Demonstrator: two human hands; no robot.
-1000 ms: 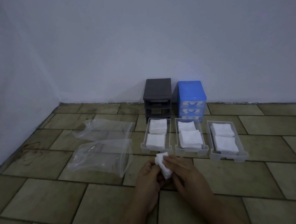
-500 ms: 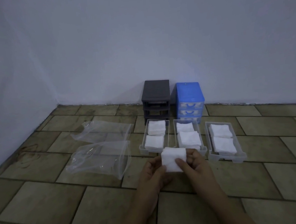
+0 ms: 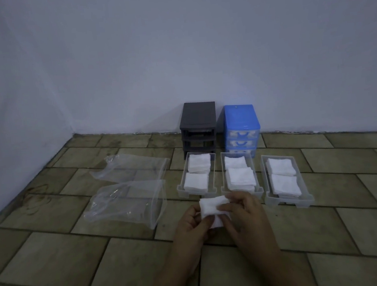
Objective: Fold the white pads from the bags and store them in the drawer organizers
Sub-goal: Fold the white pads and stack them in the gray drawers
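At 6 o'clock we see both hands pinching one white pad (image 3: 211, 211) above the tiled floor (image 3: 56, 266), the left hand (image 3: 192, 226) curled on its left edge and the right hand (image 3: 242, 213) on its right edge. Just beyond, at 12 o'clock, three clear drawers (image 3: 288, 199) hold folded pads, with two clear bags (image 3: 129, 204) at 10 o'clock and a grey organizer (image 3: 198, 125) and a blue organizer (image 3: 241, 125) against the wall.

We've got three drawers (image 3: 197, 189) in a row on the floor (image 3: 56, 259), pads (image 3: 241, 175) inside each. Two organizer frames (image 3: 242, 127) sit just behind them against the far wall (image 3: 174, 52). Two bags (image 3: 128, 202) lie to the left, one behind the other.
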